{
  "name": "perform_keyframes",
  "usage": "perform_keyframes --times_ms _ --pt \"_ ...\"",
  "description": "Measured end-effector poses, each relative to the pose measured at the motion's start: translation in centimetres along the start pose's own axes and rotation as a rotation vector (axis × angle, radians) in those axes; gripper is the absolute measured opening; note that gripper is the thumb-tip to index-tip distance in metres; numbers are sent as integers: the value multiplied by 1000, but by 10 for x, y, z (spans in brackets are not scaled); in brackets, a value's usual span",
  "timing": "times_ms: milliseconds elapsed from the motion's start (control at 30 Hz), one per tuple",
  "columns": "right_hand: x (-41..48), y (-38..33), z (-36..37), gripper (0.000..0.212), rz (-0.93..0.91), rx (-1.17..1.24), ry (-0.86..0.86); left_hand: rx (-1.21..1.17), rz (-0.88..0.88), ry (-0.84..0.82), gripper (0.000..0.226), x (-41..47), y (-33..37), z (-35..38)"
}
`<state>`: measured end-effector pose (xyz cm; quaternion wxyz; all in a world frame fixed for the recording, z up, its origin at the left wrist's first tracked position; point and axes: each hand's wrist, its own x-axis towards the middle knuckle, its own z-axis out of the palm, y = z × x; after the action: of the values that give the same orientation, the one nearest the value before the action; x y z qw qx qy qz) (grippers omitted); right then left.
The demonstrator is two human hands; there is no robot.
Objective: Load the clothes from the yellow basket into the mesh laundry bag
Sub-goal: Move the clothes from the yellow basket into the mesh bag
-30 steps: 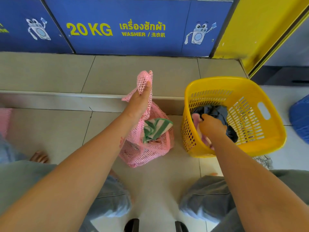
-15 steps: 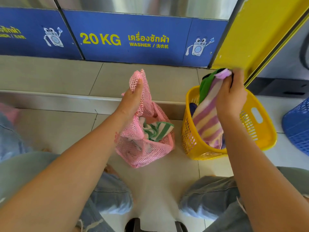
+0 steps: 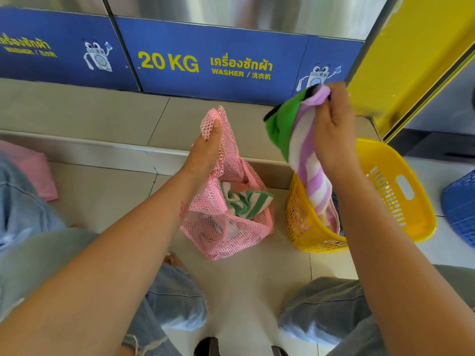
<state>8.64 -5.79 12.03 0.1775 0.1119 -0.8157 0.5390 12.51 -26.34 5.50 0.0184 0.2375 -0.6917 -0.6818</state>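
Observation:
A pink mesh laundry bag point(image 3: 226, 227) stands on the tiled floor in the middle, with a green-and-white striped cloth point(image 3: 244, 201) inside its mouth. My left hand point(image 3: 205, 150) grips the bag's upper rim and holds it up. To the right is the yellow basket point(image 3: 401, 201). My right hand point(image 3: 334, 134) is raised above the basket's left side, shut on a purple-and-white striped towel point(image 3: 311, 173) together with a green garment point(image 3: 282, 124). The towel's lower end still hangs into the basket. Little else of the basket's contents shows.
Blue washer panels point(image 3: 205, 65) run along the back above a raised tiled step point(image 3: 102, 116). A yellow wall point(image 3: 411, 60) stands at the right. A blue basket point(image 3: 460, 206) sits at the right edge, a pink mesh item point(image 3: 38, 173) at the left. My knees frame the floor below.
My right hand went from inside the basket to well above it, pulling the striped towel and green garment up and slightly left. My left hand kept hold of the bag's rim.

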Motion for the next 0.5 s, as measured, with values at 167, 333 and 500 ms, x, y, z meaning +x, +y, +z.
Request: perform_keyframes --times_ms 167,333,500 --pt "-21 2 53 18 50 -121 -376 -48 -28 -22 104 5 2 -4" --pt "-57 32 103 29 154 -310 -587 -163 -62 -141 100 7 -1 -2" --pt "-68 56 119 27 142 -483 -829 -156 -73 -140 114 16 -11 -5"
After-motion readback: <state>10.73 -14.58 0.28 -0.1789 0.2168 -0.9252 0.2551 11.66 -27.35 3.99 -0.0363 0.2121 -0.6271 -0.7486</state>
